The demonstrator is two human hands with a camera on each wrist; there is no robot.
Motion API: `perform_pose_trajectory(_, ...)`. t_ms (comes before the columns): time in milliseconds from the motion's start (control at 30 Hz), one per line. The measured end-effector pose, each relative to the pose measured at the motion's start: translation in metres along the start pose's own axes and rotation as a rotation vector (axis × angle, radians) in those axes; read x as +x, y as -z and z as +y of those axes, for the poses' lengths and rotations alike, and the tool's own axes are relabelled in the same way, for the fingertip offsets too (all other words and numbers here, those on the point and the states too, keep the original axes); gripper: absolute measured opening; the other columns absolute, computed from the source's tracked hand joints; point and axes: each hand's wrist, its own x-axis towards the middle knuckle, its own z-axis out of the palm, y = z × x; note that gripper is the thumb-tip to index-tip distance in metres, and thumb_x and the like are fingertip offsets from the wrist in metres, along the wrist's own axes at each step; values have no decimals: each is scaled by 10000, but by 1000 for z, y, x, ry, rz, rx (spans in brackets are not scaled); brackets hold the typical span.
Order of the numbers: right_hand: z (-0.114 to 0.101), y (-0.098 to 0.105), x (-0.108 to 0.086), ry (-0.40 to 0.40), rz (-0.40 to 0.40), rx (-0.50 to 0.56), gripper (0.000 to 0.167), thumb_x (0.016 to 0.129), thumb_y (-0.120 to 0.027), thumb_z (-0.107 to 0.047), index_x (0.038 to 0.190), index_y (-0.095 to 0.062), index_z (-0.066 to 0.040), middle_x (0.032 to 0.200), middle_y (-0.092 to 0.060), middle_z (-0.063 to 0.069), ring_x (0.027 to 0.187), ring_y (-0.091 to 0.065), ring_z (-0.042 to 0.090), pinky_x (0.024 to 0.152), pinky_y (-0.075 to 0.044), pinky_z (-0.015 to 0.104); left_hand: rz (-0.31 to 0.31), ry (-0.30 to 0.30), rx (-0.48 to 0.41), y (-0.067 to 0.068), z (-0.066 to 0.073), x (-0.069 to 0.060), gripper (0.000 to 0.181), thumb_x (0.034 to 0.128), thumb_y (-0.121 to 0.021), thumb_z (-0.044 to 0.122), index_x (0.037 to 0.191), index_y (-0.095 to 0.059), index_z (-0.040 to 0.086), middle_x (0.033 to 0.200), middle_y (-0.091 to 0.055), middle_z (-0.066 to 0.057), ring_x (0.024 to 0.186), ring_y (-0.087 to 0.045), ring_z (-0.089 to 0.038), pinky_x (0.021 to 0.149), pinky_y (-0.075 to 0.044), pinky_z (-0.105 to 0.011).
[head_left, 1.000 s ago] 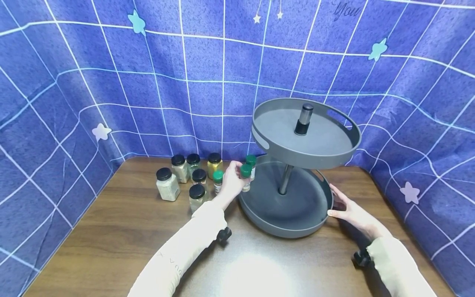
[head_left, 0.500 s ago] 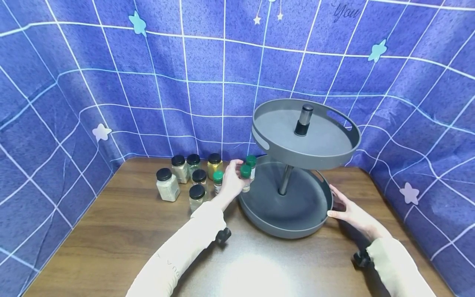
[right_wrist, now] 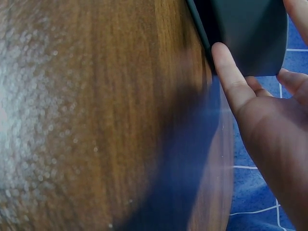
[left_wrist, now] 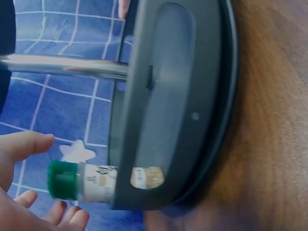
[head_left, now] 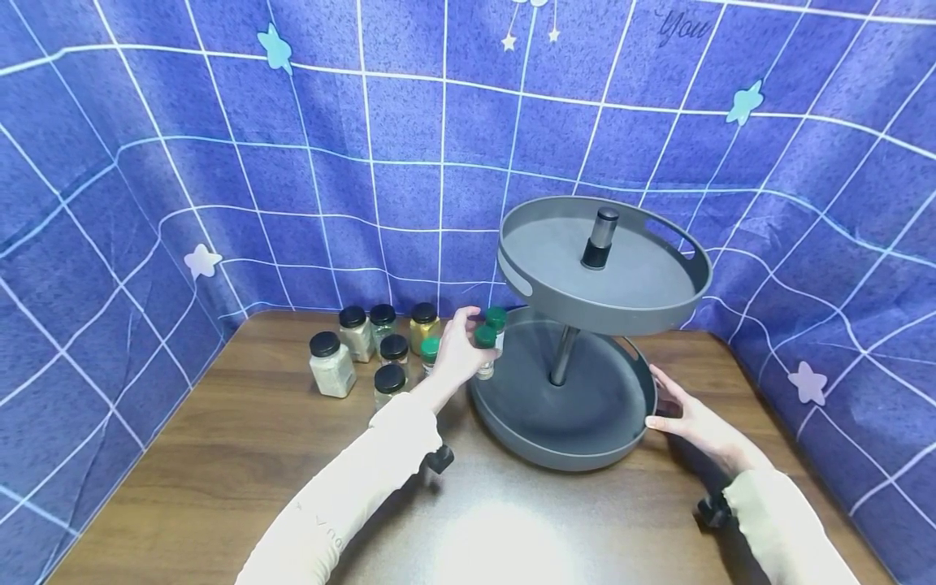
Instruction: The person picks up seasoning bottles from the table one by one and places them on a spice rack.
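In the head view my left hand [head_left: 457,353] is beside two green-capped spice bottles at the left edge of the lower tray [head_left: 512,422]. The left wrist view shows the thumb and fingers spread around a green cap [left_wrist: 63,180], with a gap between them. That spice bottle [left_wrist: 98,183] stands inside the tray wall, its pale grains visible through the handle slot. The second spice bottle [head_left: 499,321] is just behind it. My right hand [head_left: 691,418] touches the lower tray's right side, its fairly straight fingers spread against the outer wall [right_wrist: 255,38].
An upper tray [head_left: 556,280] on a metal post [head_left: 563,353] overhangs the lower one. To the left stand several black-lidded jars [head_left: 332,370] and one more green-capped bottle [head_left: 429,351] on the wooden table [head_left: 241,455]. A blue patterned cloth [head_left: 395,195] hangs behind.
My left fingers have loosened and spread away from the front green-capped bottle, which stays in the tray. The right hand has kept its place.
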Motion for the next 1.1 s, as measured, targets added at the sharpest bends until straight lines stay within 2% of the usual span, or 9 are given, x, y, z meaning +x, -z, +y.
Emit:
perform_pose_trajectory(233,0,0,0,13,1,15,835,902,-625,-124,1525,-72,-172,1469,-268,269,1170,-424,46,881,-358,92,-31,-6,-15,12,15,-4,793,626,-846,92,1314,-455,140,1160,-547,-179,1041,-575,-299,897,-483,-419)
perform_pose_trajectory(300,0,0,0,19,3,16,834,900,-626,-119,1524,-73,-157,1465,-269,276,1191,-433,112,883,-359,92,-34,-12,-12,16,20,-7,791,624,-847,102,1311,-458,150,1168,-553,-182,1050,-572,-302,897,-480,-427)
perform_pose_trajectory(433,-2,0,-1,36,2,9,836,900,-626,-115,1521,-66,-122,1466,-256,293,1239,-396,324,881,-357,89,-49,-37,-10,23,30,-11,782,628,-843,121,1310,-460,152,1197,-557,-197,1069,-568,-318,905,-473,-438)
perform_pose_trajectory(533,-3,0,-2,30,3,9,838,899,-628,-119,1521,-65,-123,1473,-247,291,1254,-361,390,880,-355,83,-64,-66,-22,28,37,-13,777,629,-839,137,1309,-462,155,1211,-553,-194,1082,-567,-338,911,-476,-433)
perform_pose_trajectory(767,-2,1,-2,40,2,6,836,898,-627,-102,1519,-69,-113,1463,-254,302,1241,-382,349,876,-358,86,-97,-111,-106,39,51,-18,771,652,-839,117,1323,-461,137,1222,-522,-164,1118,-530,-384,933,-475,-443)
perform_pose_trajectory(967,-2,0,-1,43,9,13,837,893,-636,-105,1520,-81,-117,1455,-268,301,1222,-415,258,876,-366,87,-111,-136,-125,50,57,-25,767,671,-841,125,1333,-454,135,1245,-503,-161,1126,-517,-359,932,-479,-464)
perform_pose_trajectory(1100,-4,-1,-1,37,6,9,842,893,-638,-114,1521,-77,-124,1451,-271,301,1243,-385,344,878,-366,92,-112,-130,-120,60,56,-31,769,675,-837,117,1338,-449,133,1249,-511,-151,1132,-517,-331,944,-463,-487)
